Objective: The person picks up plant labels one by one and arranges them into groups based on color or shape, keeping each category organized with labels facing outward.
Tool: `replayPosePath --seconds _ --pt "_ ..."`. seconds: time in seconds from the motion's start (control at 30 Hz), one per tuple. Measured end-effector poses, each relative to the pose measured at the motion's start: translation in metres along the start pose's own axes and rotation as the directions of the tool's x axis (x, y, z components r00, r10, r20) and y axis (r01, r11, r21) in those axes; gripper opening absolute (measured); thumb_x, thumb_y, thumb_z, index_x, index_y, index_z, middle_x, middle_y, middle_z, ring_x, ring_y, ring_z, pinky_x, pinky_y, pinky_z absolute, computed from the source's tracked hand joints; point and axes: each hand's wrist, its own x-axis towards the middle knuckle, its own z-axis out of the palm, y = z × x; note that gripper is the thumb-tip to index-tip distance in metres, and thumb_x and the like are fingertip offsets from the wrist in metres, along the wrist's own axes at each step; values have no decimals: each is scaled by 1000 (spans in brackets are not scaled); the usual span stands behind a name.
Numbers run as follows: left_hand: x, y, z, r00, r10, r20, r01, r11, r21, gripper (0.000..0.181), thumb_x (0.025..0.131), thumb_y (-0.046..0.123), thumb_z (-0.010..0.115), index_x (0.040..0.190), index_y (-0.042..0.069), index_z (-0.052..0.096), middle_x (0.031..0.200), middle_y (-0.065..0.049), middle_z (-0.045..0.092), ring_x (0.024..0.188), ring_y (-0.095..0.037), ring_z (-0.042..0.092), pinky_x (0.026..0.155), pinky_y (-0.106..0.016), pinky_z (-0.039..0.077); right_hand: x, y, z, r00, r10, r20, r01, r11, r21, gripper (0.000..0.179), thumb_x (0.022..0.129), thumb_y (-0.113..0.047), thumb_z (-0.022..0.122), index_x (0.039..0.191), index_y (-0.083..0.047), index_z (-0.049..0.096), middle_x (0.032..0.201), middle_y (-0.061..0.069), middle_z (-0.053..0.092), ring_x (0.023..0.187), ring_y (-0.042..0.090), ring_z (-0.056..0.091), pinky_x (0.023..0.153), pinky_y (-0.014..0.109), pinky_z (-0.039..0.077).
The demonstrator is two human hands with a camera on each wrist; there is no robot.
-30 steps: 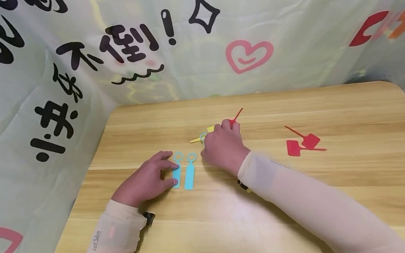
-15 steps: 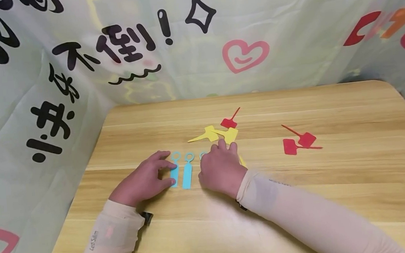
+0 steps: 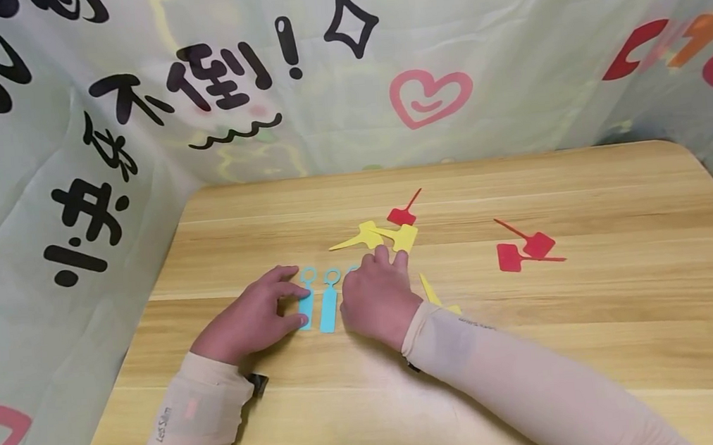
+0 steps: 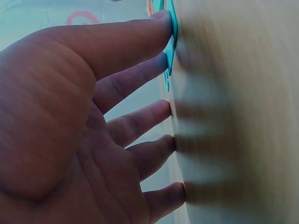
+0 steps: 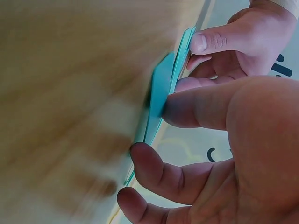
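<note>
Blue flat tags with ring ends lie on the wooden table in front of me. My left hand (image 3: 253, 320) rests with thumb and fingers spread, thumb and a fingertip touching the leftmost blue tag (image 3: 305, 313). To its right lies a second blue tag (image 3: 329, 311), apart from both hands in the head view. Just beyond that, my right hand (image 3: 379, 298) covers most of a third blue tag, whose ring peeks out. In the right wrist view this blue tag (image 5: 160, 88) is tilted, held between thumb and fingers.
Two overlapping yellow tags (image 3: 361, 238) and a red tag (image 3: 401, 216) lie beyond my right hand. Another yellow tag (image 3: 429, 290) is partly under the right forearm. Farther right, two red tags (image 3: 509, 258) overlap. A printed cloth (image 3: 323, 133) borders the table (image 3: 626, 326).
My right hand has come from the yellow and red pile toward me and left, bringing the third blue tag beside the other two. The left hand has stayed in place.
</note>
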Motion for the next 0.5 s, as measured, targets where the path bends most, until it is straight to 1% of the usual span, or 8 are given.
replayPosePath --seconds 0.17,0.3,0.4,0.5 --pt "1 -1 1 1000 14 -3 -14 1000 3 37 97 17 87 132 7 80 166 -20 50 151 -46 51 121 -61 44 0 -1 1 1000 5 0 -5 1000 -21 34 104 -34 62 75 -17 66 86 5 55 101 34 41 91 57 33" --pt "1 -1 1 999 33 -8 -33 999 7 36 97 17 87 131 8 80 166 -22 50 151 -47 51 121 -61 44 -4 3 -3 999 7 -32 -8 1000 -26 38 106 -38 61 73 -18 65 85 6 54 102 34 42 90 56 34" --pt "0 -2 1 999 47 -14 -47 999 14 34 97 16 86 130 9 79 165 -22 50 151 -47 51 121 -62 44 -9 12 -11 999 17 -52 -17 1000 -1 43 107 -39 59 69 -20 65 86 5 54 102 34 43 90 55 34" --pt "0 -1 1 998 57 -18 -56 998 23 33 98 16 85 130 9 79 165 -22 51 150 -48 52 120 -63 44 -16 30 -22 998 27 -64 -23 998 55 48 108 -43 60 66 -20 64 89 5 55 102 33 43 91 53 34"
